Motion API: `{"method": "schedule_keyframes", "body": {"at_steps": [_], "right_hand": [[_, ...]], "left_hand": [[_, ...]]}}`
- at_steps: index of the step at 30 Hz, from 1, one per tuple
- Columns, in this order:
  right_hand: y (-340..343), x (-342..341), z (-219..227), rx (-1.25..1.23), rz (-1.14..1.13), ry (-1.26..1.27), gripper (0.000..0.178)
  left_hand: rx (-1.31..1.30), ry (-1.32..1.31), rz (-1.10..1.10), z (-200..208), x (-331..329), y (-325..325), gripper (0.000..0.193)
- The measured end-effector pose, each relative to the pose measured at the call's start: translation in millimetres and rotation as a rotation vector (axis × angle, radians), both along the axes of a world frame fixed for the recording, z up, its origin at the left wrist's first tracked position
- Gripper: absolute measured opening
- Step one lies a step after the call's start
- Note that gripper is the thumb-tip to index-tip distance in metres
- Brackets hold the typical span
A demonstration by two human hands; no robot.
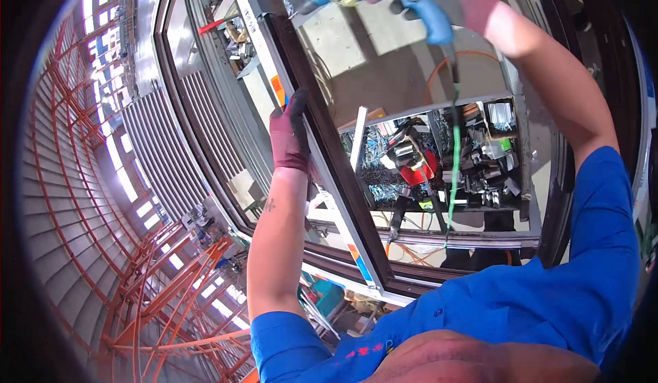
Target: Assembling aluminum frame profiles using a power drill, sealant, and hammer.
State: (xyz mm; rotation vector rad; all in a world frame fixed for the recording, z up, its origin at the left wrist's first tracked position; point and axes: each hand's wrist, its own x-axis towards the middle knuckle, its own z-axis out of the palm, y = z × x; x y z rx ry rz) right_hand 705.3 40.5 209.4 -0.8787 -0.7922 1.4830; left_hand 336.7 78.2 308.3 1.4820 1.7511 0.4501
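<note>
My left hand [290,133], in a maroon and black work glove, is closed round the dark brown metal bar [336,170] of a large window frame. A white strip with orange and blue marks runs along this bar. At the upper right, my gloved right hand [456,2] is wrapped round the handle of a blue power drill [419,6]. The drill has yellowish tape near its front and points left toward the upper part of the bar. Blur hides whether its tip touches the bar. A green cord [456,157] hangs down from the drill's handle.
Beyond the frame, a workbench tray [524,157] holds many screws, small metal parts and a red round item [419,168]. An orange hose [473,52] curves across the bench. Ribbed metal profiles [161,153] lie to the left, near orange steel framework [185,294].
</note>
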Motion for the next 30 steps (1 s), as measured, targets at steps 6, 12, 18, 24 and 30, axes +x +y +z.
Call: {"method": "schedule_keyframes", "body": {"at_steps": [6,12,18,24,30], "right_hand": [[-31.5,17.7,13.6,0.097,0.007,-0.066,0.050],[-24.6,8.7,40.2,-0.059,0.039,0.115,0.055],[-18.2,7.5,10.3,0.610,-0.044,-0.469,0.075],[-15.0,-1.2,24.7,0.201,-0.007,-0.213,0.060],[-8.1,-9.6,66.6,-0.168,-0.060,-0.072,0.055]], "left_hand": [[-0.018,0.105,-0.042,-6.2,-15.6,6.7,0.056],[-0.010,0.102,-0.029,-5.6,-11.9,6.0,0.056],[0.033,0.109,-0.082,-4.6,-11.6,5.3,0.057],[0.045,0.175,-0.093,-9.3,-19.9,10.1,0.060],[0.040,0.115,-0.095,-5.2,-10.1,7.5,0.054]]}}
